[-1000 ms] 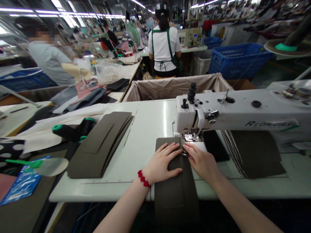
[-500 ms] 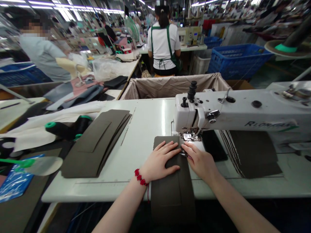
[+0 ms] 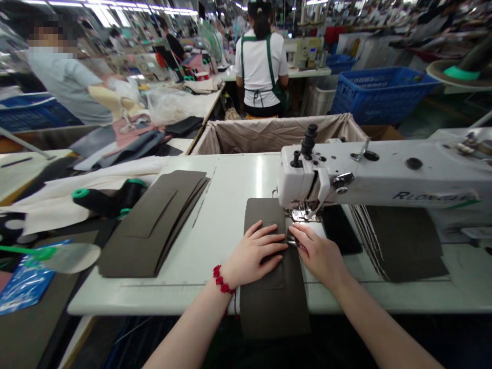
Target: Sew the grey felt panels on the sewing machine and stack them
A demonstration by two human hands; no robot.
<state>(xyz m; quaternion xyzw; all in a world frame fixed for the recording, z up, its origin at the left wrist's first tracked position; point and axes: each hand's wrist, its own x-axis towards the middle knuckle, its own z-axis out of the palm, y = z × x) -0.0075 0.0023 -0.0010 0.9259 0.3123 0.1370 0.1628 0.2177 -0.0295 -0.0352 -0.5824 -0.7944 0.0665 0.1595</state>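
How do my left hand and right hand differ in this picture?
The left hand lies spread on the dark panel; the right hand is curled around a small metal tool, partly hidden, by the panel's right edge. The left hand has a red bracelet at the wrist; the right hand has none. Both hands are ungloved and near the sewing machine.

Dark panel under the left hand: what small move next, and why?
Probably ease the dark panel slightly forward with the left hand, flat on it: its far end is beside the sewing machine, and its near end overhangs the table.
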